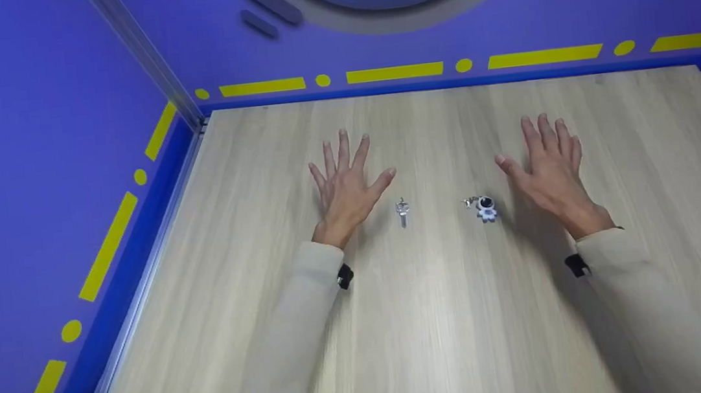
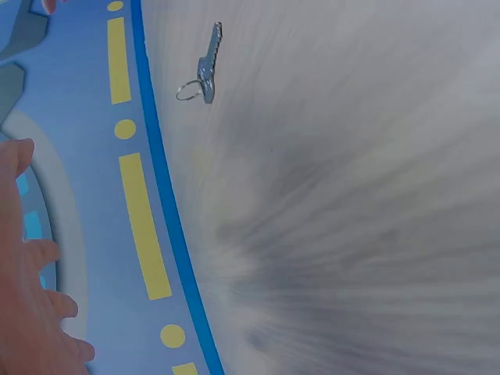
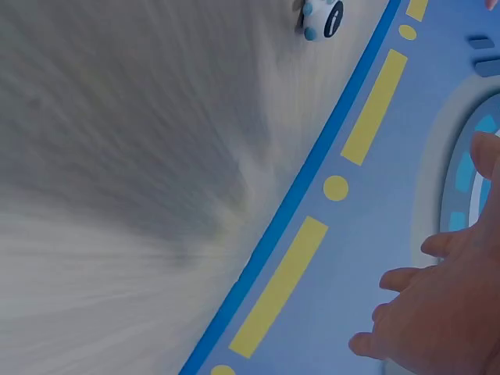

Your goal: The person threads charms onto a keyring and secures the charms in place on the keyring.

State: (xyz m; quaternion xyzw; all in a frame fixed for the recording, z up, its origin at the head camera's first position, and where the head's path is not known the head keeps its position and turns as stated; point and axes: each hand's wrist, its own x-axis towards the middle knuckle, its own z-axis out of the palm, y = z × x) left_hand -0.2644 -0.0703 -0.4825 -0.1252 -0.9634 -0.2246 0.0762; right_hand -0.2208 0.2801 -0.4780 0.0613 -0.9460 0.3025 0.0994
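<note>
A silver key (image 1: 402, 212) with a small ring lies on the wooden table, just right of my left hand (image 1: 347, 191). That hand is spread with its fingers straight and holds nothing. In the left wrist view the key (image 2: 208, 69) and its thin ring show plainly. Further right lies a small white astronaut keychain (image 1: 486, 209) with a dark visor and a metal clasp (image 1: 470, 202) at its left. My right hand (image 1: 549, 169) is to the right of it, fingers extended, holding nothing. Part of the astronaut (image 3: 320, 19) appears at the top of the right wrist view.
The light wooden tabletop (image 1: 441, 317) runs under both arms. A blue-purple panel (image 1: 232, 59) with yellow dashes stands along the back, and another panel (image 1: 47, 157) rises at the left. A metal rail (image 1: 150, 269) follows the table's left edge.
</note>
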